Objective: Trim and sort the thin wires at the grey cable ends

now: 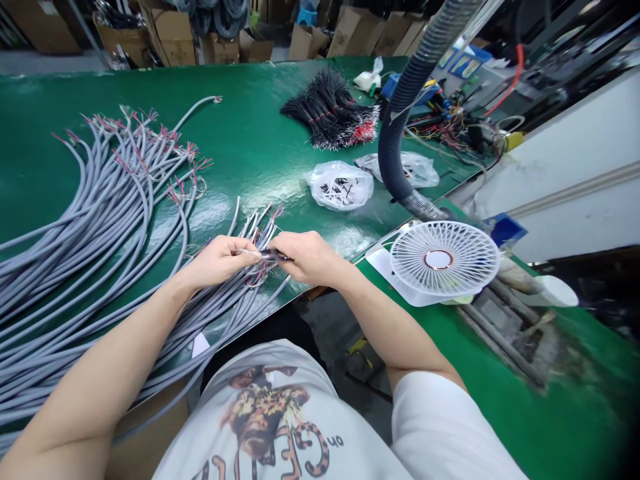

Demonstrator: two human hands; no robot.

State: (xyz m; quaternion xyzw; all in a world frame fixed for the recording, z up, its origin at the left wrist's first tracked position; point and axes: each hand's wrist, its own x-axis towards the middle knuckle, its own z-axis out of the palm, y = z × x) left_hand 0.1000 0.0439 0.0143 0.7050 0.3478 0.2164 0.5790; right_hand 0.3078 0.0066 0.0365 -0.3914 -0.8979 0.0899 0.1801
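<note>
My left hand [225,259] is closed in a pinch on the end of a grey cable, with thin pale strands [246,251] showing at the fingertips. My right hand [311,256] is wrapped round a small dark hand tool [274,255], which looks like cutters or pliers. Its front end meets the left fingertips, and its jaws are too small to make out. Below and behind both hands lies a bundle of grey cables [225,313], their stripped ends showing coloured wires [260,223]. A white tag-like piece [200,345] sits among the cables.
More grey cables [110,193] with frayed red and white ends cover the left of the green table [240,140]. Beyond are black wire bundles [333,110] and a plastic bag of small parts [341,185]. A ribbed hose [393,140] hangs at right above a white fan [445,259].
</note>
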